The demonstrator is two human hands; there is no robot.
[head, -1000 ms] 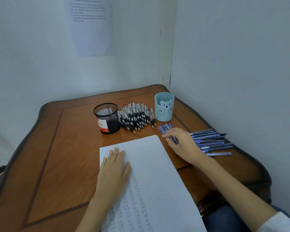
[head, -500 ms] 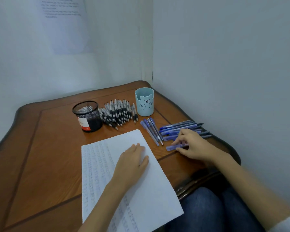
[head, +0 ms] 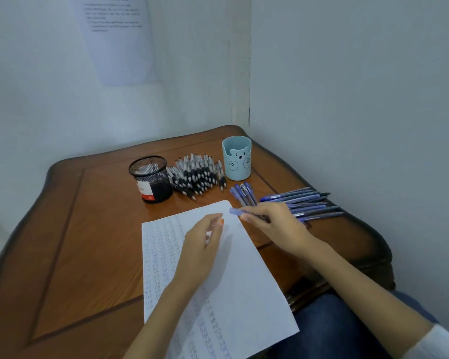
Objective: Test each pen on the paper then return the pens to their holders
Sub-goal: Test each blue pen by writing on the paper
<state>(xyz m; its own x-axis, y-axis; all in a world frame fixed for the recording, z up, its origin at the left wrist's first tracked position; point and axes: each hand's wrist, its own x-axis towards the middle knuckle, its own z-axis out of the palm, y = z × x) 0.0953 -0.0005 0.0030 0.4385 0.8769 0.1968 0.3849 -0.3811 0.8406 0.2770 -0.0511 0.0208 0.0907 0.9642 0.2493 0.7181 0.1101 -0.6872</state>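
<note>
My right hand [head: 272,224] pinches a blue pen [head: 236,211], whose capped end points left over the top right corner of the paper [head: 244,281]. My left hand [head: 201,244] hovers over the paper with its fingertips near that end of the pen. The sheet is covered with rows of small scribbles. A row of blue pens [head: 306,203] lies at the table's right edge, and three more blue pens [head: 243,193] lie in front of the light blue bear cup [head: 237,158]. Several black-and-white pens [head: 196,174] lie between that cup and the black mesh holder [head: 152,178].
The wooden table [head: 75,229] fills a corner between two pale walls. A printed sheet [head: 117,37] hangs on the back wall. My legs in blue jeans [head: 329,322] show below the table's right front edge.
My right hand lifted one blue pen from the row at the right and brought it left over the paper's corner. My left hand rose off the sheet toward the pen.
</note>
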